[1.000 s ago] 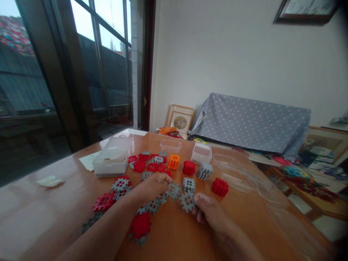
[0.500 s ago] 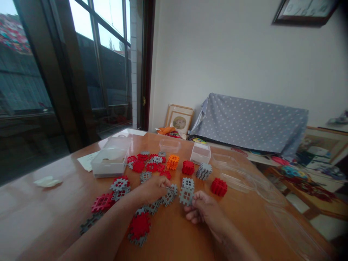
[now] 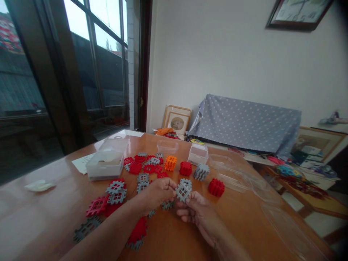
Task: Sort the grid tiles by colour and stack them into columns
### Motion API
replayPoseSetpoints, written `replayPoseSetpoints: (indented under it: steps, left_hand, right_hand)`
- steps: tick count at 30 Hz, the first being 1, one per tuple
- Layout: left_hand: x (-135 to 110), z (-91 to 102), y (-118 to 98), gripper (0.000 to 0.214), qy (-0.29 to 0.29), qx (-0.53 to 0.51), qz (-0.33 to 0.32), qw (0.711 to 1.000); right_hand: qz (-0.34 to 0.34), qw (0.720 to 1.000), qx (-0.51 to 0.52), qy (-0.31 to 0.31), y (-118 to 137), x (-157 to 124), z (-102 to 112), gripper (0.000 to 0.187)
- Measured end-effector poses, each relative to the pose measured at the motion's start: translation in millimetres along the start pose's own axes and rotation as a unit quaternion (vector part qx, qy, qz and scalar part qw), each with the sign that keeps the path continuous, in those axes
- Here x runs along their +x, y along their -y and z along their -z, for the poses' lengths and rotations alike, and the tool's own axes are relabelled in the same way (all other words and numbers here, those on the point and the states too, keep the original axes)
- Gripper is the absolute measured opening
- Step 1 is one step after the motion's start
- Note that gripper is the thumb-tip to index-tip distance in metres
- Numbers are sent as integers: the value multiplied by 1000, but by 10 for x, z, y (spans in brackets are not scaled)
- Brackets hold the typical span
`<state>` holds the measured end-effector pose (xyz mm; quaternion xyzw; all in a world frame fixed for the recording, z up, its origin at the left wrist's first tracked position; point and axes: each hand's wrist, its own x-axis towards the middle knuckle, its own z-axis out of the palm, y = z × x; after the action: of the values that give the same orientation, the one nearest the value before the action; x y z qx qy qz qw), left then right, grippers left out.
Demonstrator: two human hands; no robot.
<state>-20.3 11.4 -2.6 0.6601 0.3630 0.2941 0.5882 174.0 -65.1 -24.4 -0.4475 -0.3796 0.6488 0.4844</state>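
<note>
My left hand [image 3: 157,192] and my right hand [image 3: 196,212] meet above the wooden table [image 3: 244,221]. Both pinch grey waffle tiles [image 3: 183,189] that touch each other between the fingertips. I cannot tell whether the tiles are joined. Just beyond them lies a grey tile piece [image 3: 186,182]. More grey and red tiles [image 3: 116,192] lie flat to the left of my left forearm. A red tile [image 3: 140,230] lies under that forearm.
Assembled cubes stand further back: orange [image 3: 170,163], red [image 3: 186,168], grey [image 3: 201,172] and another red [image 3: 216,187]. A lidded plastic box [image 3: 105,165] sits left, a small clear box [image 3: 198,155] behind, clear lids [image 3: 239,177] right. The window is left.
Both hands have lifted off the table and come together. The two grey tiles, held apart a second ago, now touch between the fingertips. The camera has shifted slightly.
</note>
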Motion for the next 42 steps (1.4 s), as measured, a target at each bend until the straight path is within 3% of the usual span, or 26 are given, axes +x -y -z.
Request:
replayPoseSetpoints:
  steps: [6,14,25,29,31,34,38,42]
  left_hand:
    - [30,5,-41,29,-60,-49,41,996]
    - [12,24,-90,30,-63,-47,53,995]
    - [28,13,-73,30,-82,-103,-2,991]
    - [37,-37,-76,24,-100,-123,-12,987]
    - [39,-70,-78,24,-107,-126,-4,986]
    - [28,-119,-98,30,-92,-151,-2,984]
    - [-8,-156,-133,33,-31,-245,3,969]
    - [-34,-169,-137,34,8,-277,0,961]
  right_hand:
    - [28,999,-32,7,2,-9,-36,25]
    - [47,998,-49,-19,15,14,-17,28]
    - [55,998,-28,-22,-10,19,-16,29]
    - [82,993,-57,-66,9,20,-53,34]
    - [132,976,-129,-111,21,11,-77,34]
    - [244,912,-290,-156,31,-23,-114,25]
    - [357,822,-423,-134,31,-71,-154,10]
    - [381,783,-478,-111,25,-60,-167,14]
